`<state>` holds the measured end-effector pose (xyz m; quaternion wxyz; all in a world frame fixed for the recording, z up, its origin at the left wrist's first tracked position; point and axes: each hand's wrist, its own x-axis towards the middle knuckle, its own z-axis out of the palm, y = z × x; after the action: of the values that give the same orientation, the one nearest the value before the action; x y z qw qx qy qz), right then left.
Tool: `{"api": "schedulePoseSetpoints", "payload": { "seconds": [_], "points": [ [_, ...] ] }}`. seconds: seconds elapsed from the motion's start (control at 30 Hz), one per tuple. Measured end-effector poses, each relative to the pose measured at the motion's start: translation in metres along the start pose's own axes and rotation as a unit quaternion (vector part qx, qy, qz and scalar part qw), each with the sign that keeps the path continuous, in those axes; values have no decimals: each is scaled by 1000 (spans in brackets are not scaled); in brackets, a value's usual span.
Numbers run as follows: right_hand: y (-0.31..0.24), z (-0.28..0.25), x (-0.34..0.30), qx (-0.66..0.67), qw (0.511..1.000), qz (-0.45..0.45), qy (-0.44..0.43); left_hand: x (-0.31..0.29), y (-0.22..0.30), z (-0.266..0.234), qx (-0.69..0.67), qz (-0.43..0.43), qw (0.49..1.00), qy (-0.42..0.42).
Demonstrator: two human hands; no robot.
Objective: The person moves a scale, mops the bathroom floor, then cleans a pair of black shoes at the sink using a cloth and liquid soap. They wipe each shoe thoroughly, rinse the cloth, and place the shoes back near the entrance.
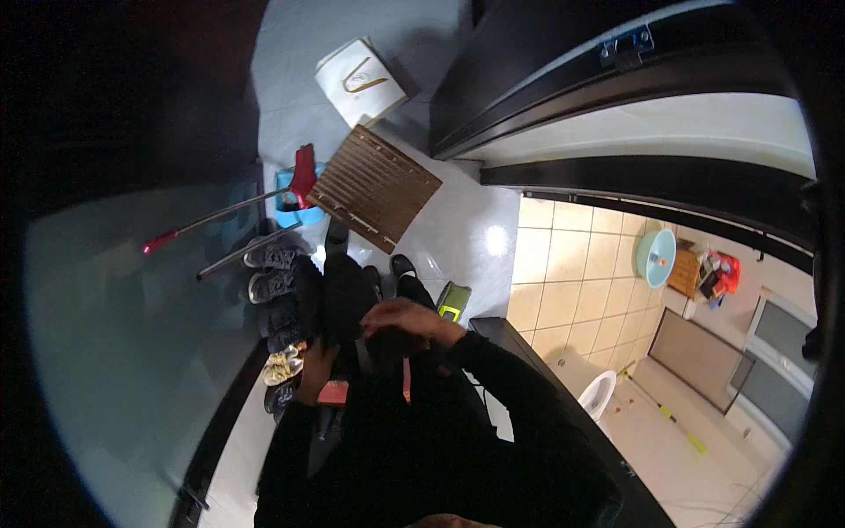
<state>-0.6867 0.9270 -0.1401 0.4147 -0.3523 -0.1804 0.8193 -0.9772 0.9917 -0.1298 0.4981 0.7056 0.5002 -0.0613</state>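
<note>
Fingers of the right hand [407, 319] curl above the dark-clothed lap; whether they grip anything, I cannot tell. The left hand [317, 371] reaches low, its fingers' grip unclear, with gold-and-white shoes [283, 364] at its nine o'clock and grey sneakers [271, 286] at eleven. The step seems close handwork beside footwear; taking those shoes would call for a nine-o'clock reach.

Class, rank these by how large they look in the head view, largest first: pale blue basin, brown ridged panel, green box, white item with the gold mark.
1. Brown ridged panel
2. White item with the gold mark
3. Pale blue basin
4. Green box, partly hidden perhaps
</note>
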Motion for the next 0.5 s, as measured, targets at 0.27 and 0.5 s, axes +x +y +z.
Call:
{"api": "schedulePoseSetpoints", "payload": {
  "seconds": [0.27,0.5],
  "points": [
    [129,-236,49,-614,755,-24,229,15,-67,5,-72,-123,985,-101],
    [145,-293,173,56,798,-70,597,16,-101,-7,-15,-157,987,0]
  ]
}}
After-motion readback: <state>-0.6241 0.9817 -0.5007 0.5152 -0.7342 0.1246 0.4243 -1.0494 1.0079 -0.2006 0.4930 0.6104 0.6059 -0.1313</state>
